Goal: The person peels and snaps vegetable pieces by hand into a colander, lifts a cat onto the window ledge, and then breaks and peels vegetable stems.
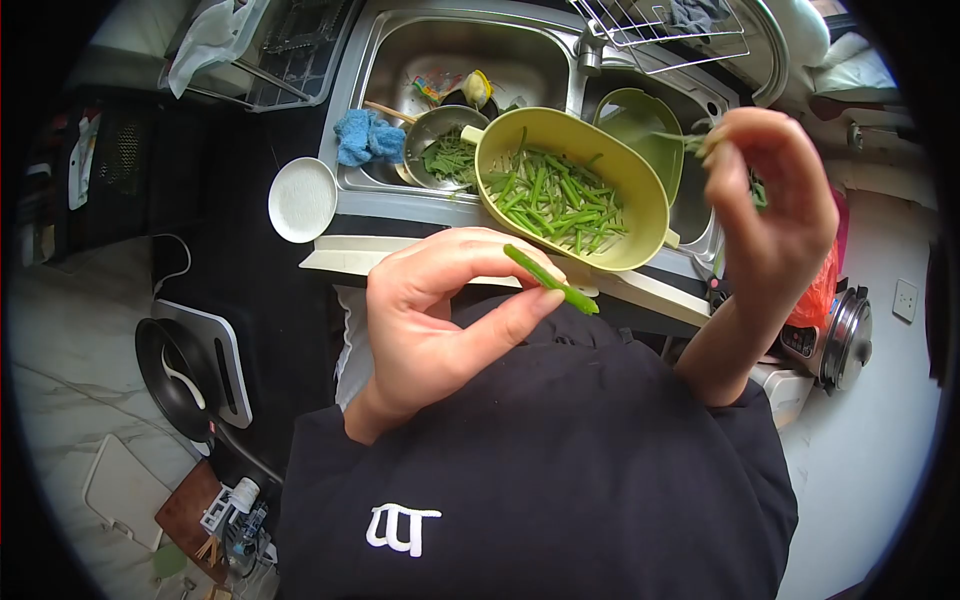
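Observation:
My left hand [430, 320] is closed in a pinch, with thumb and index finger on a short green stem [550, 278]. To the right, my right hand [775, 195] is raised, its thumb and forefinger pressed together on a thin, pale green strand [684, 138], blurred at its far end. Beyond my left hand stands an oval yellow-green colander [645, 225] at the sink's front edge. Several cut green stems [545, 195] lie inside it. Next to it, a metal pot [428, 130] holds green leaves [450, 158].
A double steel sink [395, 50] lies ahead, with a green basin [635, 115] in its right bowl. A blue cloth [368, 138] and a white plate [303, 200] are left of the pot. A black frying pan [165, 375] is at far left, an electric cooker [845, 345] at right.

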A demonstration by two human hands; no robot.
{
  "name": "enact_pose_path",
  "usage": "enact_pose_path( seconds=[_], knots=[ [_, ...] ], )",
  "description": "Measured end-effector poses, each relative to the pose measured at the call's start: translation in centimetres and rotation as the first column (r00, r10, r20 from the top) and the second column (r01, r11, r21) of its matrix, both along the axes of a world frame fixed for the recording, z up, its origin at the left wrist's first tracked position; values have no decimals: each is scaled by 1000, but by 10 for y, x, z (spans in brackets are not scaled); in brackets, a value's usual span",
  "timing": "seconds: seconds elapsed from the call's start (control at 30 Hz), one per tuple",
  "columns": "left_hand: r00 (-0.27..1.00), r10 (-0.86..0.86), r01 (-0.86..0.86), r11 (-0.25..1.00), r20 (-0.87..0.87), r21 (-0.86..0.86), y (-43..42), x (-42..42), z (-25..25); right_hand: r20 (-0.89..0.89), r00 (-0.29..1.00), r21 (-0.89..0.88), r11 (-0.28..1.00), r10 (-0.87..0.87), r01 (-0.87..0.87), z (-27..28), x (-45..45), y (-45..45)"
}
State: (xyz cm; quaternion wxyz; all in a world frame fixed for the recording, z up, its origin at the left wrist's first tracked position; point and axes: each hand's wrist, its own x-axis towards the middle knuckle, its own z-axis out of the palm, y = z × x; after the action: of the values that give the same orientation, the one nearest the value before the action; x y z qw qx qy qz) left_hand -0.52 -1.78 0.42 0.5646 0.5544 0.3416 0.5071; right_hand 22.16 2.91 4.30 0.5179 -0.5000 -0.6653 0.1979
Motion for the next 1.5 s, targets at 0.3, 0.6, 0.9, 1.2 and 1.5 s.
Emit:
enact_pose_path(
  seconds=[0.3, 0.6, 0.9, 1.2, 1.5],
  knots=[
    [948, 25, 54, 970, 317, -239, 0, 5, 0, -26, 969, -38, 969, 244, -245, -9, 4, -4],
    [990, 143, -143, 987, -2, -79, -2, 6, -2, 213, 905, -85, 930, 367, -357, 5, -40, -25],
    [958, 259, -256, 966, -120, 39, -5, 12, 0, 300, 905, -48, 952, 303, -303, 1, -45, -27],
    [910, 298, -208, 929, -288, 305, -1, 8, -2, 337, 888, -22, 945, 313, -325, -2, -44, -26],
    [894, 325, -202, 907, -309, 371, 0, 11, -2, 413, 859, 29, 939, 302, -343, -7, -43, -24]
  ],
)
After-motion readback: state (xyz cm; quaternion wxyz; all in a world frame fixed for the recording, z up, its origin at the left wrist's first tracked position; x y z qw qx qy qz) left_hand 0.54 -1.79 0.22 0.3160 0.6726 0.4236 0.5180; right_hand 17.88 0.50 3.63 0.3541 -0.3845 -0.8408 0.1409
